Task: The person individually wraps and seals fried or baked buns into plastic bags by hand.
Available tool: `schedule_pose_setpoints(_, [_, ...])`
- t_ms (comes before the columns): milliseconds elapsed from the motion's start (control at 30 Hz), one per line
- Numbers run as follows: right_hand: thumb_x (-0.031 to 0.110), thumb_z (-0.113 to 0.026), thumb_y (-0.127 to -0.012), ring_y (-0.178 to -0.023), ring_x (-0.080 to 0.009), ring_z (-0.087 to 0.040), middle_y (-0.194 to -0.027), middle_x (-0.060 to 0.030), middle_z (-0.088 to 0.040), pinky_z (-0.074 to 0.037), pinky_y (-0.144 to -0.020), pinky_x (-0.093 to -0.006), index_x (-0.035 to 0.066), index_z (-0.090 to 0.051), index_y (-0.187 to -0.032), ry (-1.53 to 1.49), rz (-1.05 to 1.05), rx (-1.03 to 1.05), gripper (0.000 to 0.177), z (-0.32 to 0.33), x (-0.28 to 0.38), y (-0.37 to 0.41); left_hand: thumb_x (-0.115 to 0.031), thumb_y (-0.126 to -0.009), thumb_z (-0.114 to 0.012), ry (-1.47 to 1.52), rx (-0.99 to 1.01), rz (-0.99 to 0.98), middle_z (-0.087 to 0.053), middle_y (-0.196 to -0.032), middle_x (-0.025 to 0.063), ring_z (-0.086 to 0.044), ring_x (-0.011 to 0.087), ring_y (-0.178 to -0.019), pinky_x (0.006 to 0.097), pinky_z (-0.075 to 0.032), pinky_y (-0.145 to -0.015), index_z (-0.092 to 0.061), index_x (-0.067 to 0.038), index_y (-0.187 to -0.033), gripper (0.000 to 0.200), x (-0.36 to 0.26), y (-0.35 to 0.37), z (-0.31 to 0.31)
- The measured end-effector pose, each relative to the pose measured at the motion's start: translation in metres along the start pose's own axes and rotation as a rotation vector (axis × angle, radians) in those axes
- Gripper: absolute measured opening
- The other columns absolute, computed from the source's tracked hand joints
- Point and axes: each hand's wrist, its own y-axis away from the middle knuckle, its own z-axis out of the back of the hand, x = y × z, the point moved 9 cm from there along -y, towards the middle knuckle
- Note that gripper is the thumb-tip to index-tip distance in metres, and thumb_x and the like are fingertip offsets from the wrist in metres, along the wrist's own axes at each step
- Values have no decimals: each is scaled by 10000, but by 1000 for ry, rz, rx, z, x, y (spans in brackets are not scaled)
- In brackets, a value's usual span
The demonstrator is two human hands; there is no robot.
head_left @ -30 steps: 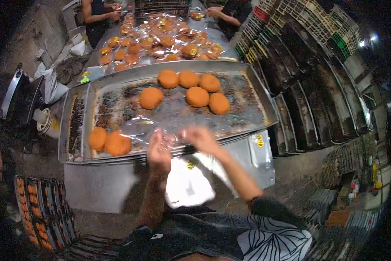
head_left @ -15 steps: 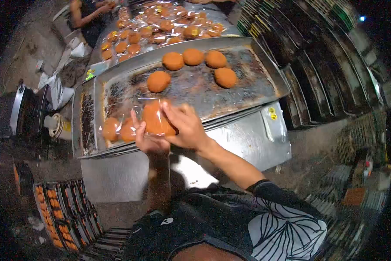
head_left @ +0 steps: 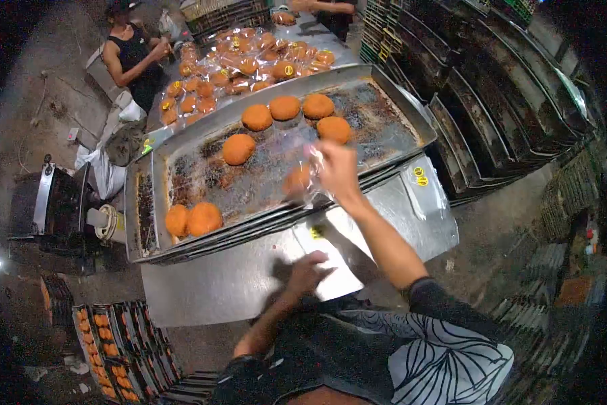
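Note:
My right hand [head_left: 338, 172] is closed on the gathered top of a clear plastic bag, above the front edge of a metal baking tray [head_left: 401, 101]. A brown bun [head_left: 296, 179] hangs in that bag, blurred by motion. My left hand [head_left: 307, 273] is lower down, holding nothing, fingers apart, beside flat clear bags with a yellow label [head_left: 317, 233] on the metal table. Loose round buns sit on the tray: a single bun [head_left: 238, 149], a pair at the front left with one bun [head_left: 204, 219] plainly visible, and several along the back.
Bagged buns [head_left: 249, 66] are heaped behind the tray. A co-worker [head_left: 129, 57] stands at the back left, and another person's arms show at the top. More labelled bags [head_left: 419, 177] lie at the right. Stacked trays [head_left: 492, 128] stand right; racked buns [head_left: 101, 337] sit lower left.
My hands have separated. The right has moved right and up with the bagged bun; the left has come down towards the flat bags. The view has shifted slightly.

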Motion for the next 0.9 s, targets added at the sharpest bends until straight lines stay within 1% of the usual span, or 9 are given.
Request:
schedule_pose_setpoints(67, [211,-567,-772,-806,-219,-582,-897,-147,-606,-446,-712,-300,21,-575,-988,-123,223,-198,287,18,47,-46,-111,-605,-705,-765,232,-257,-513,-774,80,-508,203,-693,311,-426,-563,-506,-54,-856,325,33,17,-23])
schedule_pose_setpoints(133, [251,-551,-781,-891,-265,-544,-996,-179,-552,-418,-774,-332,7,-517,-1057,-66,404,-198,371,5,57,-31,-100,-613,-667,-602,345,-384,-497,-782,102,-504,263,-704,343,-437,-597,-491,-46,-887,331,76,34,-22])
schedule_pose_setpoints(167, [292,-534,-789,-975,-310,-506,-1095,-211,-498,-390,-836,-364,-8,-459,-1126,-15,577,-203,457,-5,63,-11,-65,-643,-615,89,237,186,-517,-791,100,-507,256,-707,347,-443,-625,-511,-46,-854,236,162,43,-2])
schedule_pose_setpoints(200, [320,-533,-792,-1084,-306,-422,-1210,-210,-397,-320,-919,-359,-12,-365,-1207,-79,464,66,557,-20,35,17,-65,-643,-615,84,242,171,-517,-791,100,-507,256,-707,347,-443,-625,-511,-46,-854,236,151,30,0])
schedule_pose_setpoints(267, [222,-517,-785,-922,-223,-549,-1008,-168,-556,-427,-792,-324,19,-515,-1046,-156,-123,487,330,-37,-52,108,-54,-684,-566,-1123,626,-120,-551,-785,80,-525,193,-736,331,-456,-641,-554,-45,-844,161,113,31,-28])
schedule_pose_setpoints(300, [326,-563,-760,-779,-178,-575,-867,-125,-612,-451,-711,-299,26,-613,-887,-120,-415,698,329,-48,-104,163,-30,-709,-539,-409,329,544,-592,-832,72,-545,159,-791,293,-462,-687,-590,-40,-851,150,122,33,-1])
schedule_pose_setpoints(500, [303,-555,-769,-736,-289,-564,-839,-161,-581,-447,-656,-349,45,-529,-993,141,-70,578,344,-56,-160,225,-135,-663,-657,-467,112,239,-617,-703,80,-583,172,-670,288,-462,-639,-606,8,-778,191,64,-1,0])
schedule_pose_setpoints(733, [161,-425,-837,-560,-324,-555,-670,-186,-551,-449,-511,-358,33,-455,-994,183,-401,393,205,-47,-232,255,-300,-650,-673,-671,304,397,-621,-738,101,-569,167,-620,291,-444,-598,-611,-2,-789,334,107,-1,-39])
schedule_pose_setpoints(900, [138,-359,-868,-384,-116,-487,-509,-53,-508,-414,-387,-255,10,-400,-1163,-318,-584,462,324,-42,-182,221,-305,-769,-557,-458,-170,232,-599,-746,107,-562,200,-668,286,-437,-652,-620,-23,-814,293,56,-12,-14])
